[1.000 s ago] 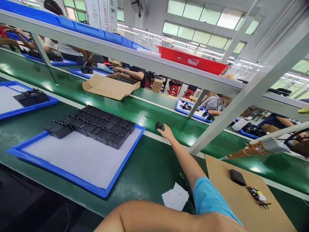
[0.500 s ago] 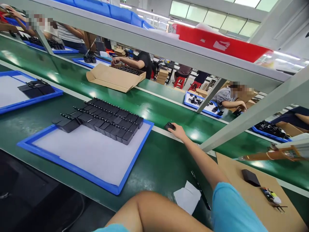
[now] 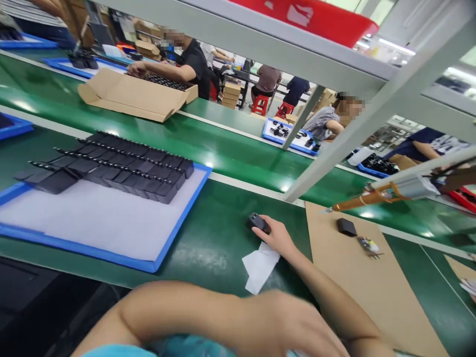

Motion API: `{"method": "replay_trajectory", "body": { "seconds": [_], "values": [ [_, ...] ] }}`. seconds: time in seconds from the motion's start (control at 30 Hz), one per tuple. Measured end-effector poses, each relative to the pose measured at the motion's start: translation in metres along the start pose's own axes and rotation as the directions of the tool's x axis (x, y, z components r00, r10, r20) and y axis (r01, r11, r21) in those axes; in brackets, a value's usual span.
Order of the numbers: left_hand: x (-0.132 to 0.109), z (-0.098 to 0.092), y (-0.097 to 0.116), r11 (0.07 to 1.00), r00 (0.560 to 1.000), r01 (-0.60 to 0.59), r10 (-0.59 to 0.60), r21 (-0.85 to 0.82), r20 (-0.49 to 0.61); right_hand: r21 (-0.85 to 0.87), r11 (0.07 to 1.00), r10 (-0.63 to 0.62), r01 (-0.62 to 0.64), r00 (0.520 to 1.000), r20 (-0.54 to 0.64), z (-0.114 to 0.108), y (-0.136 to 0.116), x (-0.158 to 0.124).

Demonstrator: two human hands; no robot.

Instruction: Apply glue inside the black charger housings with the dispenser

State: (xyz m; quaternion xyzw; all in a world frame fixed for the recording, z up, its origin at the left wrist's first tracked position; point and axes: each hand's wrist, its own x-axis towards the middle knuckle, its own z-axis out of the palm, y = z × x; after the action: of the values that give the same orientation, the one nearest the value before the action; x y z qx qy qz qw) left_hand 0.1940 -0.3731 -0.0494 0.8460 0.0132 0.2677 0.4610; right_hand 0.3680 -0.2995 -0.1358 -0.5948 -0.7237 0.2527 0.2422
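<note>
My right hand (image 3: pixel 278 237) is closed around a small black power adapter (image 3: pixel 257 222), holding it just above the green bench near a folded white paper (image 3: pixel 258 267). Two small metal contacts show on the adapter's end. Low in front of my body, my left hand (image 3: pixel 297 325) is smeared by motion, so its grip cannot be made out. To the left, a blue-rimmed tray (image 3: pixel 182 215) with a white liner carries rows of black power adapters (image 3: pixel 122 166), side by side.
On a cardboard sheet (image 3: pixel 357 277) at right lie a black case (image 3: pixel 346 227) and a small circuit board with wires (image 3: pixel 369 245). An orange-handled tool (image 3: pixel 366 201) hangs above them. A slanted white post (image 3: pixel 342 134) rises from the bench. Co-workers sit beyond the green belt (image 3: pixel 238 153).
My right hand has brought the adapter from the belt's edge back toward me, over the bench. My left hand has come into view, moving right. The camera view has swung right.
</note>
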Motion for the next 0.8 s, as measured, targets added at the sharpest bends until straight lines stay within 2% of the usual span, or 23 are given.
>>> {"method": "replay_trajectory", "body": {
  "seconds": [0.03,0.07,0.13,0.17,0.2,0.23,0.27,0.3,0.33,0.37,0.4,0.43,0.53,0.6,0.7,0.8],
  "values": [
    [-0.002,0.0,-0.007,0.999,0.995,0.022,-0.017,0.047,-0.095,0.035,0.999,0.001,-0.001,1.0,-0.016,-0.004,0.001,-0.007],
    [-0.007,-0.002,-0.017,0.989,0.972,0.085,-0.056,0.119,-0.228,0.075,0.997,0.003,0.002,0.998,-0.055,-0.011,0.003,-0.015],
    [-0.018,-0.009,-0.044,0.887,0.832,0.37,-0.185,0.276,-0.522,0.159,0.987,0.019,0.018,0.974,-0.226,-0.037,0.014,-0.031],
    [-0.024,-0.014,-0.059,0.811,0.772,0.488,-0.228,0.323,-0.593,0.189,0.982,0.041,0.029,0.934,-0.356,-0.053,0.022,-0.039],
    [-0.028,-0.018,-0.075,0.741,0.73,0.572,-0.264,0.353,-0.63,0.217,0.975,0.06,0.056,0.868,-0.493,-0.071,0.032,-0.045],
    [-0.031,-0.022,-0.09,0.687,0.713,0.621,-0.295,0.377,-0.636,0.232,0.967,0.07,0.109,0.758,-0.648,-0.09,0.043,-0.05],
    [-0.032,-0.026,-0.103,0.647,0.699,0.657,-0.329,0.387,-0.635,0.236,0.957,0.082,0.169,0.622,-0.778,-0.108,0.055,-0.053],
    [-0.031,-0.03,-0.114,0.619,0.688,0.683,-0.365,0.388,-0.628,0.235,0.946,0.1,0.221,0.491,-0.865,-0.126,0.068,-0.053],
    [-0.029,-0.033,-0.122,0.603,0.676,0.703,-0.402,0.377,-0.618,0.236,0.937,0.122,0.257,0.392,-0.912,-0.141,0.08,-0.052],
    [-0.027,-0.038,-0.128,0.598,0.666,0.718,-0.44,0.357,-0.603,0.259,0.925,0.156,0.279,0.341,-0.927,-0.154,0.091,-0.048],
    [-0.024,-0.044,-0.132,0.606,0.665,0.722,-0.475,0.334,-0.576,0.314,0.905,0.203,0.288,0.357,-0.912,-0.165,0.101,-0.043],
    [-0.022,-0.051,-0.133,0.622,0.675,0.717,-0.509,0.313,-0.535,0.375,0.884,0.246,0.279,0.403,-0.881,-0.173,0.11,-0.037],
    [-0.024,-0.075,-0.13,0.686,0.724,0.683,-0.591,0.251,-0.355,0.504,0.834,0.288,0.224,0.603,-0.744,-0.182,0.122,-0.021],
    [-0.029,-0.088,-0.128,0.718,0.744,0.665,-0.614,0.207,-0.263,0.563,0.792,0.285,0.236,0.673,-0.683,-0.18,0.122,-0.014],
    [-0.036,-0.092,-0.129,0.743,0.765,0.64,-0.594,0.194,-0.249,0.613,0.74,0.316,0.276,0.662,-0.68,-0.172,0.115,-0.008],
    [-0.035,-0.082,-0.131,0.718,0.75,0.651,-0.557,0.245,-0.358,0.63,0.703,0.368,0.33,0.589,-0.719,-0.161,0.104,-0.004]
  ]
}}
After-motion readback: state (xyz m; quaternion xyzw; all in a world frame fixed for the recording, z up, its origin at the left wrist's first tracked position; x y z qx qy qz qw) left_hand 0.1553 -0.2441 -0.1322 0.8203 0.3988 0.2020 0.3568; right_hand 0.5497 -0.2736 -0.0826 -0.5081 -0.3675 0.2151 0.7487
